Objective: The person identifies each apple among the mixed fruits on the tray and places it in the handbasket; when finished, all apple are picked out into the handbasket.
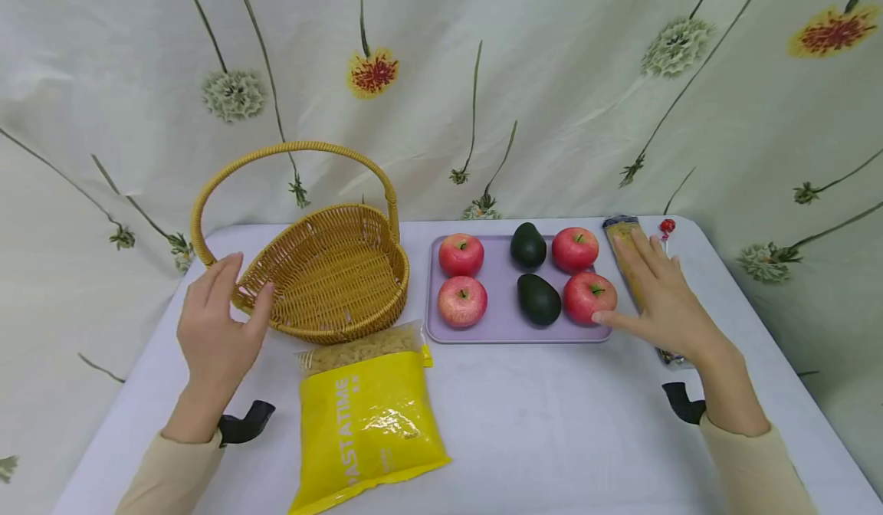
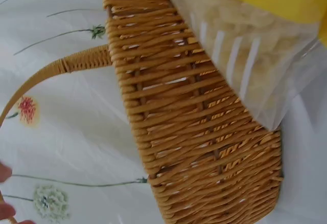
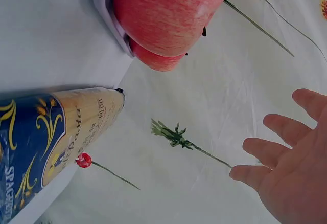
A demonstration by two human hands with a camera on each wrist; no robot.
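Observation:
My left hand (image 1: 221, 331) is at the left side of a wicker basket (image 1: 331, 331) with a tall arched handle, thumb and fingers apart. In the left wrist view only fingertips (image 2: 5, 173) show at the edge. My right hand (image 1: 662, 300) hovers with spread fingers over a spaghetti pack (image 1: 624, 231), its thumb overlapping a red apple (image 1: 589, 294) in the head view. The right wrist view shows that hand apart from the spaghetti pack (image 3: 71, 142) and apples (image 3: 168, 14). Neither hand appears to hold anything.
A lilac tray (image 1: 497, 334) carries several red apples (image 1: 462, 301) and two avocados (image 1: 539, 299). In front of the basket lies a yellow pasta bag (image 1: 369, 423). A red lollipop (image 1: 667, 227) lies near the back right edge of the white-covered table (image 1: 538, 423).

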